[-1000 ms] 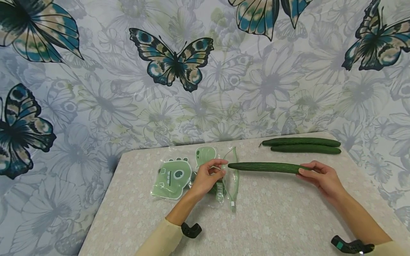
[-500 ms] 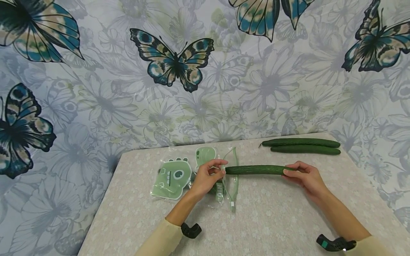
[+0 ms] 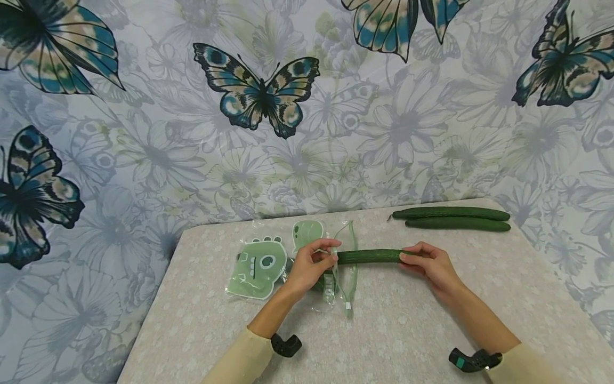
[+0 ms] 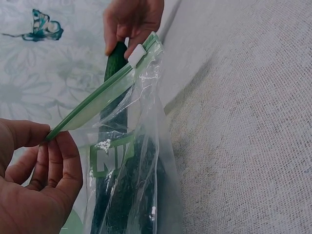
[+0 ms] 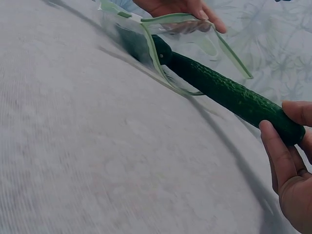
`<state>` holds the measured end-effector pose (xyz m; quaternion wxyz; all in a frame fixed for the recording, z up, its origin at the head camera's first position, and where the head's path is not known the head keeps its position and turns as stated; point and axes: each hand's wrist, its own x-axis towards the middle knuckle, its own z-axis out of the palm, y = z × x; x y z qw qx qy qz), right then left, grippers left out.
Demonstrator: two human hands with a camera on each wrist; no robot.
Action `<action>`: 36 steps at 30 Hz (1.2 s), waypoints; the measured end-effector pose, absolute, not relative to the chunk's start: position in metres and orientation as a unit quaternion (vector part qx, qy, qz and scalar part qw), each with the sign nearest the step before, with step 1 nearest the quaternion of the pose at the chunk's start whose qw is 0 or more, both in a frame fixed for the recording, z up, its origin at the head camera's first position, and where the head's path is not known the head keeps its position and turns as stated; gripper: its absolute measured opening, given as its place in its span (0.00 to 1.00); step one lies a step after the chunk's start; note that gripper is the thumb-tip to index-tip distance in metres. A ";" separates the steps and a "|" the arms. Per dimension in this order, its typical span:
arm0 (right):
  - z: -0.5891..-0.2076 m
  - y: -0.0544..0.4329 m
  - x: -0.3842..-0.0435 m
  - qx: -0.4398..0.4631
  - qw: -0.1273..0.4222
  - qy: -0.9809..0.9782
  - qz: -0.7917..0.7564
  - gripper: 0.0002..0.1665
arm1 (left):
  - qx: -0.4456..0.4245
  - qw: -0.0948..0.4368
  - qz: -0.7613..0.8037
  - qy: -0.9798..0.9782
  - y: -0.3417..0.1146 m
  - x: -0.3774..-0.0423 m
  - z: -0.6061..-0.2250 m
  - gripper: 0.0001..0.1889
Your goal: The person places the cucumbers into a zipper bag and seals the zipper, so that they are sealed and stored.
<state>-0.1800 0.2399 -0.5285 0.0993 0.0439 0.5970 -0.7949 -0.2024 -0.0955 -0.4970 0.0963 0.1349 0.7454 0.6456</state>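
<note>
One clear plastic slider bag (image 4: 131, 146), long dark-green cucumber (image 3: 369, 256) partway into its mouth.
Left hand (image 3: 312, 262) pinches bag's green rim (image 4: 94, 93); right hand (image 3: 430, 266), right of bag, pinches cucumber's outer end; two more dark-green cucumbers (image 3: 455, 214) lie together back-right of bag.

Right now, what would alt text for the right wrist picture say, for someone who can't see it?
A right hand grips one end of a green cucumber whose far part lies inside a clear, green-edged bag. A left hand pinches the bag's rim; a pale tablecloth spreads beneath.
</note>
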 end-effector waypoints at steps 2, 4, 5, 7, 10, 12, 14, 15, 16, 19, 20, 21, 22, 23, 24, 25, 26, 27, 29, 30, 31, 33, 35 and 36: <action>-0.530 0.234 -0.181 0.051 0.103 0.596 -0.794 0.08 | 0.135 0.094 0.647 0.744 -0.095 -0.203 -0.497 0.18; -0.531 0.227 -0.183 0.058 0.104 0.596 -0.794 0.08 | 0.134 0.093 0.648 0.744 -0.095 -0.203 -0.497 0.17; -0.531 0.224 -0.183 0.062 0.105 0.596 -0.794 0.08 | 0.134 0.094 0.647 0.744 -0.096 -0.203 -0.498 0.17; -0.533 0.218 -0.185 0.064 0.109 0.594 -0.795 0.08 | 0.133 0.095 0.646 0.745 -0.096 -0.202 -0.497 0.17; -0.534 0.208 -0.188 0.068 0.114 0.590 -0.797 0.08 | 0.134 0.099 0.642 0.749 -0.097 -0.202 -0.497 0.17; -0.535 0.202 -0.190 0.070 0.121 0.588 -0.797 0.08 | 0.136 0.101 0.640 0.749 -0.097 -0.202 -0.496 0.17; -0.536 0.196 -0.192 0.075 0.124 0.586 -0.797 0.08 | 0.139 0.100 0.639 0.750 -0.096 -0.202 -0.496 0.16; -0.536 0.194 -0.192 0.076 0.126 0.587 -0.796 0.08 | 0.139 0.100 0.639 0.749 -0.096 -0.202 -0.495 0.16; -0.536 0.192 -0.193 0.076 0.128 0.587 -0.796 0.08 | 0.140 0.100 0.640 0.749 -0.096 -0.203 -0.495 0.16; -0.536 0.185 -0.196 0.072 0.128 0.588 -0.795 0.07 | 0.139 0.097 0.640 0.749 -0.096 -0.203 -0.495 0.17; -0.537 0.183 -0.197 0.072 0.127 0.587 -0.796 0.07 | 0.139 0.097 0.640 0.749 -0.096 -0.202 -0.495 0.17; -0.537 0.180 -0.198 0.071 0.125 0.587 -0.797 0.07 | 0.139 0.098 0.641 0.749 -0.097 -0.202 -0.495 0.17; -0.537 0.178 -0.198 0.072 0.123 0.585 -0.798 0.07 | 0.139 0.098 0.640 0.749 -0.097 -0.202 -0.495 0.18; -0.538 0.175 -0.199 0.069 0.124 0.586 -0.798 0.07 | 0.140 0.096 0.640 0.749 -0.097 -0.202 -0.495 0.18; -0.538 0.173 -0.199 0.067 0.125 0.585 -0.798 0.07 | 0.140 0.096 0.639 0.750 -0.098 -0.201 -0.494 0.18; -0.538 0.170 -0.199 0.068 0.123 0.585 -0.799 0.08 | 0.139 0.095 0.639 0.750 -0.098 -0.201 -0.494 0.18; -0.539 0.167 -0.200 0.069 0.123 0.584 -0.799 0.08 | 0.139 0.094 0.639 0.751 -0.099 -0.201 -0.494 0.18; -0.539 0.164 -0.200 0.069 0.124 0.585 -0.799 0.08 | 0.138 0.092 0.638 0.752 -0.099 -0.201 -0.494 0.18; -0.538 0.158 -0.200 0.065 0.127 0.587 -0.797 0.08 | 0.137 0.087 0.638 0.753 -0.099 -0.201 -0.495 0.18; -0.538 0.155 -0.200 0.064 0.128 0.588 -0.796 0.08 | 0.135 0.086 0.639 0.752 -0.099 -0.201 -0.495 0.17; -0.538 0.153 -0.200 0.064 0.130 0.589 -0.795 0.08 | 0.134 0.085 0.642 0.750 -0.099 -0.201 -0.495 0.17; -0.537 0.150 -0.201 0.061 0.135 0.592 -0.793 0.08 | 0.136 0.087 0.645 0.747 -0.098 -0.202 -0.497 0.18; -0.536 0.148 -0.202 0.063 0.133 0.593 -0.792 0.09 | 0.141 0.093 0.646 0.744 -0.097 -0.203 -0.498 0.18; -0.536 0.147 -0.202 0.065 0.132 0.593 -0.792 0.09 | 0.145 0.095 0.647 0.742 -0.096 -0.203 -0.498 0.18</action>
